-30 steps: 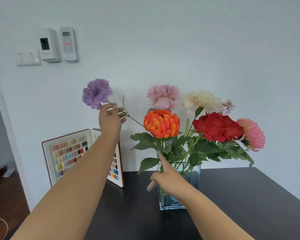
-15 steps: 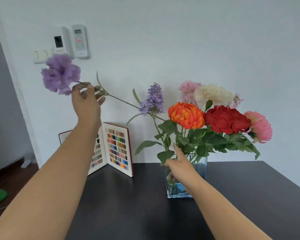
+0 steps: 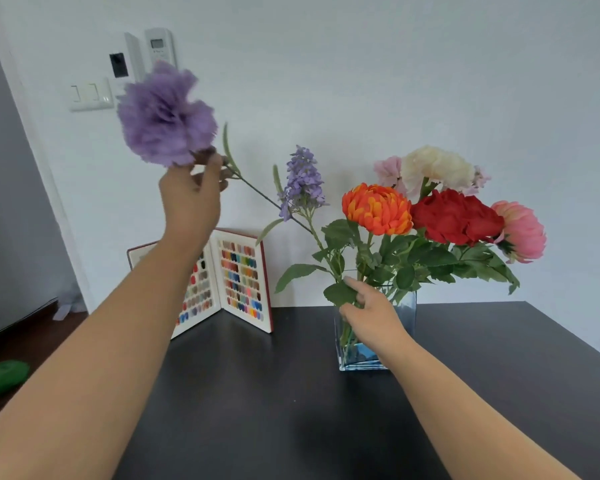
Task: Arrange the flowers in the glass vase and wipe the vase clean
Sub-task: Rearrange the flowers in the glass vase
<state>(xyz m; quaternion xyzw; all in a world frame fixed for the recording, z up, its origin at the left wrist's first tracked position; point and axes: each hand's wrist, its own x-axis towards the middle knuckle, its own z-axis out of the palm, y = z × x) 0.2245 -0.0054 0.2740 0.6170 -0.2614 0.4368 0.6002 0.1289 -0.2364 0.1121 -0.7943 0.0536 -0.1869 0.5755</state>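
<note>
Since half a second ago the left hand (image 3: 191,199) has drawn the fluffy lilac carnation-like flower (image 3: 167,116) up and nearer the camera, so its head now covers part of the white wall controls (image 3: 142,53); its long green stem (image 3: 257,194) slants down to the right toward the bouquet. The left hand's fingers are pinched on the stem just below the head. The right hand (image 3: 371,313) rests at the near left rim of the square clear glass vase (image 3: 407,306), fingers loosely curled among the leaves (image 3: 340,292); whether they grip a stem is unclear. The vase stands on the dark worktop (image 3: 257,393), right of centre, holding a purple spike flower (image 3: 303,181), orange bloom (image 3: 376,209), red bloom (image 3: 456,216), pink bloom (image 3: 522,230) and cream bloom (image 3: 437,168). An open colour-swatch book (image 3: 239,282) stands at the far left of the worktop, against the wall
</note>
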